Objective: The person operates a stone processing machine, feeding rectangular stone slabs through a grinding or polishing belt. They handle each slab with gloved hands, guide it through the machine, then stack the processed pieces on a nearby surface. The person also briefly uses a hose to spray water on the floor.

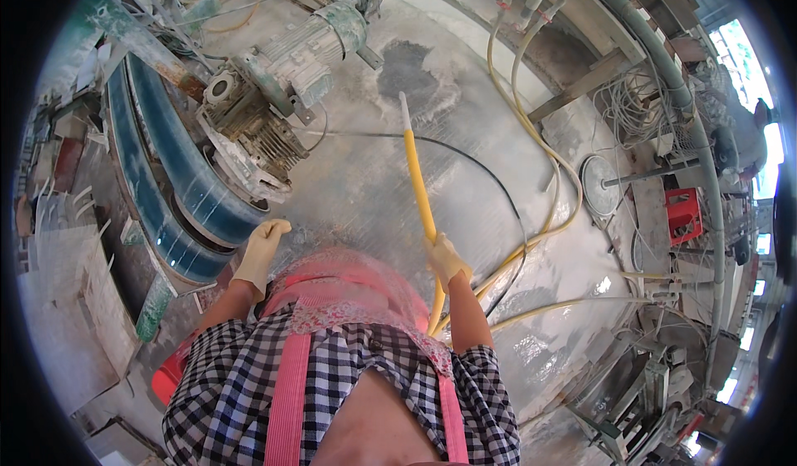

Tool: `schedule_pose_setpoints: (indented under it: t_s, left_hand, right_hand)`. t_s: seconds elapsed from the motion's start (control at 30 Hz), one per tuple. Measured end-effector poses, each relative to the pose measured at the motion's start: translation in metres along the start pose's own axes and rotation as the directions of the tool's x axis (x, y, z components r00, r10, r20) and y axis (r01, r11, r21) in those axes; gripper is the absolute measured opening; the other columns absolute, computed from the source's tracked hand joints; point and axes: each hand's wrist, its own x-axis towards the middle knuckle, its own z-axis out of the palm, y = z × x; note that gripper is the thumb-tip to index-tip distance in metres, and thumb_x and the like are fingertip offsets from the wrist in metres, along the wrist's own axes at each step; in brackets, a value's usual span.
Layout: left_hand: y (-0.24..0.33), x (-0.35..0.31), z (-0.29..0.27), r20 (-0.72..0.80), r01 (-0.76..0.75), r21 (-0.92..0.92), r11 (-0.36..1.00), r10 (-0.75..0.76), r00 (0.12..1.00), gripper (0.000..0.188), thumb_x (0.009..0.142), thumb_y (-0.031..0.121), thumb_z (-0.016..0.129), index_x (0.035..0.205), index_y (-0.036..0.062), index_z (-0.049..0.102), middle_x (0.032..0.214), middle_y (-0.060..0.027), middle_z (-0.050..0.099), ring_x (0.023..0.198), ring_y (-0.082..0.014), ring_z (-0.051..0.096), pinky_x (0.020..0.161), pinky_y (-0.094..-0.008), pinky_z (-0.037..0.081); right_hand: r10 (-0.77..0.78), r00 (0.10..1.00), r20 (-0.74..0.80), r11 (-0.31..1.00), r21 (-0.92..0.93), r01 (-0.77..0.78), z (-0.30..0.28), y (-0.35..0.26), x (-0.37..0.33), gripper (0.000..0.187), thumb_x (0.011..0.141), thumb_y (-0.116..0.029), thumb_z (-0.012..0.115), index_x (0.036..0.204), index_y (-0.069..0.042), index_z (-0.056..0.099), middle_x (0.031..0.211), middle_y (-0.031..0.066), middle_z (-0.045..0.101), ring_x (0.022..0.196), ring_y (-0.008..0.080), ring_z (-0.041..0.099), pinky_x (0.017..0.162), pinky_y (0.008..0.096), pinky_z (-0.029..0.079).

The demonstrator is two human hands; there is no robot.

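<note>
My right hand [448, 258], in a cream glove, is wrapped round a yellow hose [420, 185]. The hose points forward over the floor, and a whitish stretch [405, 111] runs on from its front end; whether that is water or a nozzle I cannot tell. It reaches a dark wet patch [408, 69] on the pale, wet floor [365, 184]. On the other side, my left hand [263, 248], gloved the same way, hangs beside the blue curved machine part [195, 196]. Its fingers are curled together with nothing visible in them. A pink apron [340, 279] covers my front.
A dusty motor [295, 55] stands ahead to the left. A black cable [477, 163] crosses the floor under the yellow hose. More pale yellow hoses [552, 209] loop at the right, near a round disc [599, 185], a red crate [683, 215] and coiled wire [635, 105].
</note>
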Motion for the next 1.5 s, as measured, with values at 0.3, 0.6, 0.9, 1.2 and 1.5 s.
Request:
schedule_pose_setpoints:
  t_s: [0.3,0.6,0.9,1.2,1.5]
  left_hand:
    - [0.036,-0.003,0.016,0.038,0.025,-0.021,0.999,-0.024,0.999,0.021,0.102,0.013,0.058,0.112,-0.0017,0.07,0.106,-0.0078,0.074,0.101,-0.0148,0.068,0.093,-0.0271,0.05]
    - [0.06,0.007,0.024,0.12,-0.078,-0.019,0.997,0.08,0.99,0.026,0.104,0.017,0.056,0.118,-0.0023,0.068,0.112,-0.0083,0.073,0.109,-0.0142,0.066,0.099,-0.0273,0.047]
    - [0.119,0.055,0.077,0.207,-0.135,-0.057,0.989,0.144,0.968,0.028,0.106,0.017,0.052,0.119,-0.002,0.068,0.117,-0.009,0.072,0.113,-0.0158,0.065,0.102,-0.0285,0.046]
    - [0.174,0.149,0.139,0.347,-0.159,-0.204,0.966,0.223,0.911,0.029,0.106,0.016,0.05,0.123,-0.001,0.067,0.118,-0.0076,0.072,0.116,-0.0152,0.063,0.105,-0.0298,0.045]
    - [0.208,0.195,0.15,0.341,-0.156,-0.104,0.982,0.183,0.922,0.029,0.106,0.015,0.049,0.122,-0.0005,0.068,0.119,-0.0068,0.072,0.115,-0.013,0.063,0.104,-0.0287,0.044]
  right_hand:
    - [-0.116,0.938,-0.327,0.983,-0.171,0.062,-0.034,-0.007,0.031,0.054,0.097,-0.052,0.047,0.125,-0.007,0.057,0.091,0.0123,0.066,0.078,0.021,0.066,0.076,0.0386,0.048]
    - [-0.148,0.93,-0.335,0.988,-0.095,0.123,-0.091,-0.065,0.025,0.047,0.092,-0.055,0.046,0.111,-0.015,0.062,0.079,0.0026,0.061,0.068,0.0126,0.062,0.076,0.0325,0.045]
    - [-0.054,0.957,-0.284,0.971,-0.24,-0.016,-0.107,-0.077,0.03,0.065,0.095,-0.061,0.045,0.135,-0.011,0.056,0.103,0.0106,0.068,0.085,0.0209,0.068,0.081,0.0389,0.049]
    - [-0.098,0.966,-0.241,0.993,-0.092,0.078,-0.13,-0.101,0.082,0.047,0.091,-0.047,0.057,0.11,-0.005,0.064,0.069,0.0034,0.057,0.059,0.0137,0.06,0.062,0.0303,0.045]
    - [-0.119,0.987,-0.112,0.964,-0.25,0.088,-0.176,-0.165,0.123,0.06,0.095,-0.053,0.053,0.13,-0.005,0.061,0.089,0.0085,0.067,0.07,0.018,0.065,0.07,0.0354,0.051]
